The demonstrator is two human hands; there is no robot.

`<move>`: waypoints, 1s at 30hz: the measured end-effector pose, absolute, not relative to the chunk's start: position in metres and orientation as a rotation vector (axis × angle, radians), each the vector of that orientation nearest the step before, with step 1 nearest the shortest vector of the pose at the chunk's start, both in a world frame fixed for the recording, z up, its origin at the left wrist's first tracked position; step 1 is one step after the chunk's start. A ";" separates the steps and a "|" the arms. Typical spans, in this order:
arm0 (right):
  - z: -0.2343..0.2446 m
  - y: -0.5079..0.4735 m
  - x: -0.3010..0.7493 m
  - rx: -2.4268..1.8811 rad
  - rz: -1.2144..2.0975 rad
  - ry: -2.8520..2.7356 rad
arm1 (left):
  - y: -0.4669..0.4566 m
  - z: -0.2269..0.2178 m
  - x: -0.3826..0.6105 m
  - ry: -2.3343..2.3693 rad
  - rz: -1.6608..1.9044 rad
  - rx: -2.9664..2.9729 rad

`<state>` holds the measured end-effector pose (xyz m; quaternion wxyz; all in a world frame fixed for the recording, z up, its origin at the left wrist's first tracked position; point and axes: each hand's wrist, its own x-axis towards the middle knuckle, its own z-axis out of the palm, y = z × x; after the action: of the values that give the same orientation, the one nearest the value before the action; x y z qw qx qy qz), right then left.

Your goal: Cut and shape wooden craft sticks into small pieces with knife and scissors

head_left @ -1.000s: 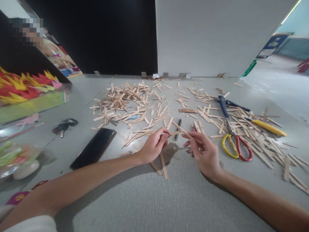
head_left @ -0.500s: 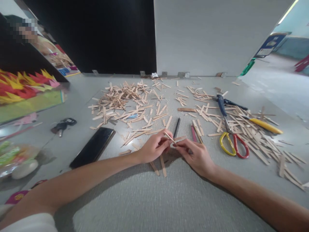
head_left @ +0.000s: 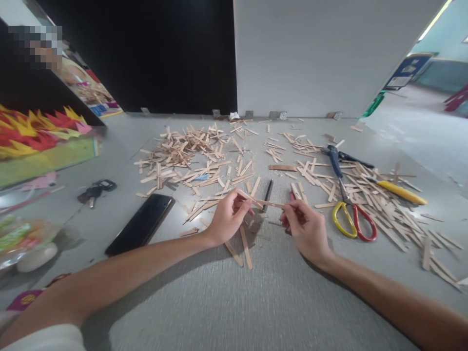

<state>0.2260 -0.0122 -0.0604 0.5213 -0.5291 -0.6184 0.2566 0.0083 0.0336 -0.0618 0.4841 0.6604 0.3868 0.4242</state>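
Between my hands, over the middle of the table, stretches a thin wooden craft stick (head_left: pixel 271 204). My left hand (head_left: pixel 230 217) pinches its left end between thumb and fingers, where another stick (head_left: pixel 245 196) also pokes out at a slant. The right end is pinched by my right hand (head_left: pixel 305 226). Whether the two sticks are joined I cannot tell. Behind them a dark pen (head_left: pixel 268 190) lies on the table. Two loose craft sticks (head_left: pixel 246 248) rest below my left hand, partly covered by it. A few sticks (head_left: pixel 300 192) lie just beyond my right hand.
A heap of craft sticks (head_left: pixel 186 148) spreads at back left, another pile (head_left: pixel 387 209) at right. Red-and-yellow-handled scissors (head_left: pixel 345 204), a yellow-handled tool (head_left: pixel 402 191), a black phone (head_left: pixel 141 224) and keys (head_left: pixel 95 191) lie around. A black-and-white panel (head_left: pixel 292 58) stands behind.
My right hand has moved right, away from my left, so the stick now spans the gap between them. The slanted stick in my left hand has swung flatter.
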 end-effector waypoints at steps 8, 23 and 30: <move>-0.060 -0.016 0.225 -1.284 0.484 -1.557 | 0.034 -0.064 0.011 0.946 0.994 1.578; -0.059 -0.017 0.225 -1.304 0.543 -1.512 | 0.031 -0.063 0.010 0.967 0.985 1.705; -0.061 -0.017 0.225 -1.301 0.436 -1.591 | 0.031 -0.063 0.010 0.981 0.981 1.798</move>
<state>0.2254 -0.0172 -0.0613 0.4971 -0.5374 -0.6570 0.1802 0.0098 0.0309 -0.0626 0.4217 0.7179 0.3916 0.3917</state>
